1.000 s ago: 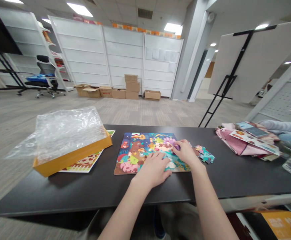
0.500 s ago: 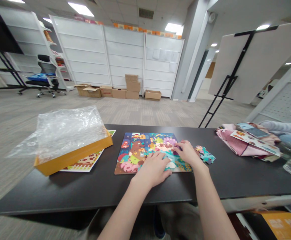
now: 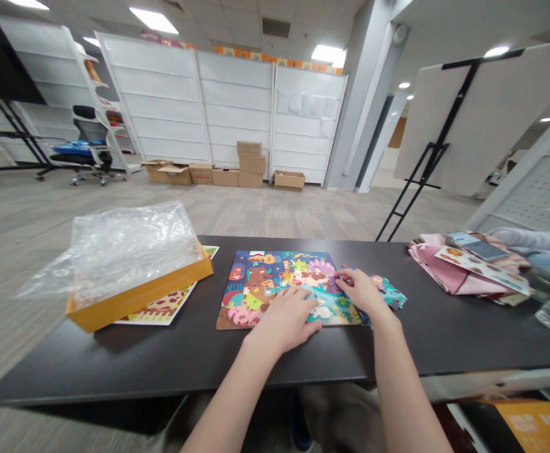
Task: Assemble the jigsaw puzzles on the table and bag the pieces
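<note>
Head view: fingers (image 3: 303, 306) of the left hand (image 3: 287, 321) are spread loosely and lie flat, palm down, on the lower middle of the jigsaw puzzle (image 3: 275, 286); nothing is gripped. The right hand (image 3: 362, 290) sits at the puzzle's right edge with its fingers curled narrow, tips pressing a small purple area near the upper right corner; can't tell if a piece is pinched between them. The puzzle lies flat at centre frame on the black table (image 3: 114, 358), mostly assembled. Loose puzzle pieces (image 3: 388, 292) lie just right of the right hand, partly hidden by it. Left of the puzzle, a yellow box (image 3: 138, 292) with a crumpled clear plastic bag (image 3: 124, 245) on top rests on a printed sheet (image 3: 162, 309). At far right of the frame, pink cloth (image 3: 445, 270) carries a phone (image 3: 476, 245) and a printed card (image 3: 480, 267).
</note>
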Motion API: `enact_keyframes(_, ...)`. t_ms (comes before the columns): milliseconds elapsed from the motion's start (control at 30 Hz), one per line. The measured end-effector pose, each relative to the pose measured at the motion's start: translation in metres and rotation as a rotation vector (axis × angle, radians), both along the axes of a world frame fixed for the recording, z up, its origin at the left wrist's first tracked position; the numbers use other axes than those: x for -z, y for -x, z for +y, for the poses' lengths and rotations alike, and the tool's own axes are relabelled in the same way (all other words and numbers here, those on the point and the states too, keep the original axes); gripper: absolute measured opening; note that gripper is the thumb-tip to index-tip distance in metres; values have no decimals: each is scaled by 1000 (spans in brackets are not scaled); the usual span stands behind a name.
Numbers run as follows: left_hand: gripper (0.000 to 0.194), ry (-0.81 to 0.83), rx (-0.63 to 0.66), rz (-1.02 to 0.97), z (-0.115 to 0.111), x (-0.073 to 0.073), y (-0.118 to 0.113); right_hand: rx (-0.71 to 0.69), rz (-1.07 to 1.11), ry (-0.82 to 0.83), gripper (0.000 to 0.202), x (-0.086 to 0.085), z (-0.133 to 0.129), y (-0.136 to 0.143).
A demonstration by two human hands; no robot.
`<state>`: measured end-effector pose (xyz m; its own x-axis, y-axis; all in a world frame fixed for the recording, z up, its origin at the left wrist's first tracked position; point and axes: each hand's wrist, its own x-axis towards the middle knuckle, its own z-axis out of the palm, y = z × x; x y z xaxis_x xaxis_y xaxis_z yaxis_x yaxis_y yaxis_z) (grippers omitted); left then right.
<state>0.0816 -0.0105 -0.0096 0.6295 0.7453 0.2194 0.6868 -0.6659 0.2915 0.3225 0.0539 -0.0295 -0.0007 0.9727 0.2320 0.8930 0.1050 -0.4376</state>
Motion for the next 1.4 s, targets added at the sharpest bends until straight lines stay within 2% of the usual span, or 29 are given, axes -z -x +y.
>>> enact_keyframes(333,36,20,3,-5,0,-5,1,5,28,36,26,-2,0,0)
enact_keyframes(533,35,30,-3,-5,0,-6,1,-55,99,59,20,0,2,-4)
enact_keyframes(800,34,39,0,-13,1,-6,1,-6,40,42,21,4,4,-3)
enact_keyframes(1167,35,27,9,-43,1,-3,1,-15,-52,21,20,-8,-2,10)
enact_keyframes(1300,27,76,32,-126,8,-10,16,19,-7,14,24,-10,-7,8)
enact_keyframes(1400,26,89,-150,-189,18,-21,46,52,76,-16,28,-12,-11,5)
